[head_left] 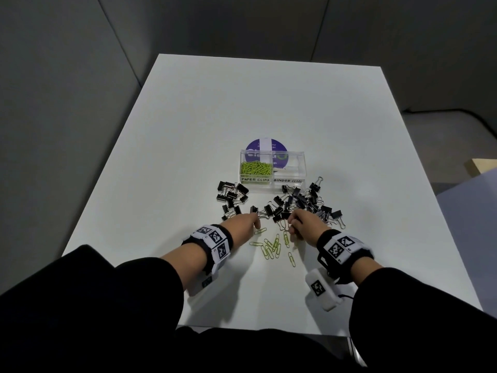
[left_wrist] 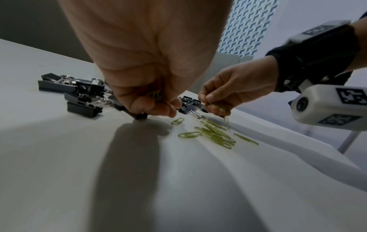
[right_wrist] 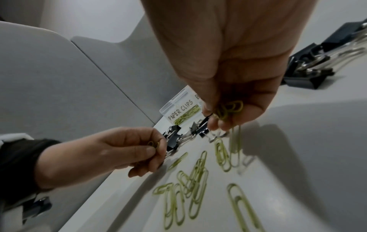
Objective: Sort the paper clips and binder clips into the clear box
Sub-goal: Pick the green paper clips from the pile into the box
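A clear two-part box [head_left: 272,168] stands mid-table. Its left part, labelled PAPER CLIPS, holds green paper clips [head_left: 255,168]; the BINDER CLIPS part looks bare. Black binder clips lie in a left heap [head_left: 231,196] and a right heap [head_left: 304,203]. Loose green paper clips [head_left: 271,246] lie between my hands. My left hand [head_left: 246,220] has its fingers curled round a few green paper clips [right_wrist: 154,144], fingertips low over the table. My right hand [head_left: 301,223] grips a bunch of green paper clips [right_wrist: 230,109], with one clip dangling from its fingers [right_wrist: 235,141].
A purple round sticker [head_left: 266,148] lies behind the box. The white table [head_left: 242,103] is wide and bare beyond it. Grey partition walls stand behind and to the left. A chair [left_wrist: 244,31] with patterned fabric stands off the table's right side.
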